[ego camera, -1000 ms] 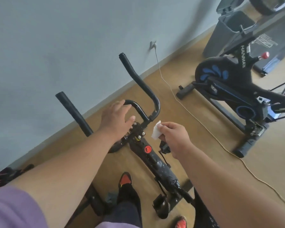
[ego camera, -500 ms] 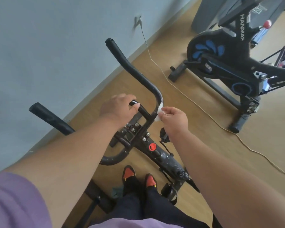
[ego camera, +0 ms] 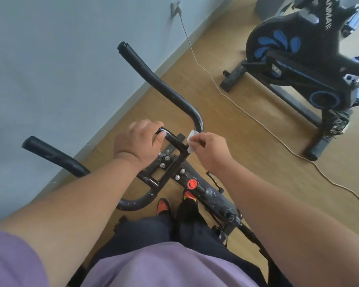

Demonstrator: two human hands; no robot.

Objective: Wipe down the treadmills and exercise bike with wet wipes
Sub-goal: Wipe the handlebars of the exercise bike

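A black exercise bike stands right below me, its handlebar (ego camera: 160, 83) sweeping up to the far left. My left hand (ego camera: 138, 139) grips the small inner loop of the bar near the stem. My right hand (ego camera: 208, 148) pinches a small white wet wipe (ego camera: 191, 139) and holds it against the bar where the right arm bends down into the stem. A red knob (ego camera: 192, 183) sits on the frame just below both hands. My feet in orange and black shoes show under the frame.
A second black and blue exercise bike (ego camera: 303, 65) stands at the right. A pale cord (ego camera: 232, 98) runs from a wall socket (ego camera: 175, 8) across the wooden floor. The blue-grey wall (ego camera: 50, 59) closes the left side.
My right hand has brought the wipe from just off the bar onto the handlebar's bend. The left hand has gone from resting on the inner loop to gripping it. The view has tilted down.
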